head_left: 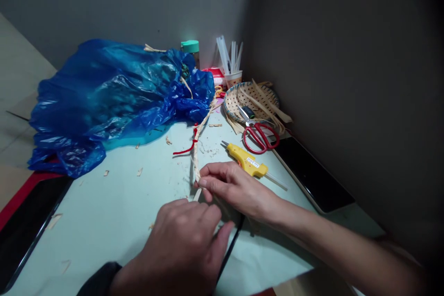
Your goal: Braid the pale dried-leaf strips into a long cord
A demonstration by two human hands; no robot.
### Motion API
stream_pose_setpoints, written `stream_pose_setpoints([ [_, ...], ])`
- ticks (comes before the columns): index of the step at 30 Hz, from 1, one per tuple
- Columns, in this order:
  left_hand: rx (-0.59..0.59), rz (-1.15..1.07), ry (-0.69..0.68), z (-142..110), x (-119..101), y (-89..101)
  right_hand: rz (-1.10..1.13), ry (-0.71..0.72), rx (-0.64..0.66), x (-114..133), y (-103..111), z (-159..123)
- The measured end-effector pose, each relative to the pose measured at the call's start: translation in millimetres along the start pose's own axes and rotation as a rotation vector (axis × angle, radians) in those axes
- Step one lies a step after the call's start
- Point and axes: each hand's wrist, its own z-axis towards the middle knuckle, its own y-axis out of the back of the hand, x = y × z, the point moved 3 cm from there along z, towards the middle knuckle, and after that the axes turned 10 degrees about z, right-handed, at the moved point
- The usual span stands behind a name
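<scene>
A pale braid of flat straw-like strands (195, 153) runs from the blue bag toward me down the middle of the table. My right hand (239, 189) pinches its near end between thumb and fingers. A loose straw strand (197, 194) comes off that end and passes down to my left hand (189, 229), which is closed with its back to the camera. Its fingertips are hidden. Beside the braid lies a red cord (185, 151). Just beyond my right hand is a yellow glue gun (247, 159) with a clear stick in its rear.
A blue plastic bag (118, 88) fills the back left. Red-handled scissors (255, 135) lean by a woven basket (236, 97) with straw strips. A cup of clear sticks (233, 77) stands behind. Dark-screened devices lie right (308, 171) and left (31, 222). Straw scraps dot the table.
</scene>
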Motion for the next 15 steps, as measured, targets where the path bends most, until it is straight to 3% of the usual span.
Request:
stream_pose_setpoints([
  [1,0.001,-0.111,0.038,4.4,5.5,6.8,-0.043,0.016,-0.013,1.7,0.3,-0.6],
  [4,-0.12,-0.369,0.49,15.1,35.5,19.7,-0.15,0.087,-0.037,4.2,-0.4,-2.1],
  [5,-0.045,-0.549,0.558,18.3,41.3,15.5,-0.176,0.108,-0.039,4.2,-1.2,-2.5],
  [7,0.217,-1.013,0.607,22.1,43.1,-0.8,-0.225,0.138,-0.045,4.1,-3.0,-3.5],
  [9,0.359,-1.265,0.655,21.4,41.2,-13.6,-0.276,0.148,-0.055,4.8,-4.3,-5.1],
  [11,0.389,-1.313,0.674,19.6,40.1,-19.4,-0.335,0.147,-0.064,6.5,-4.5,-7.3],
  [15,0.381,-1.173,0.636,18.8,42.2,-15.3,-0.45,0.179,-0.058,9.3,-3.3,-11.9],
])
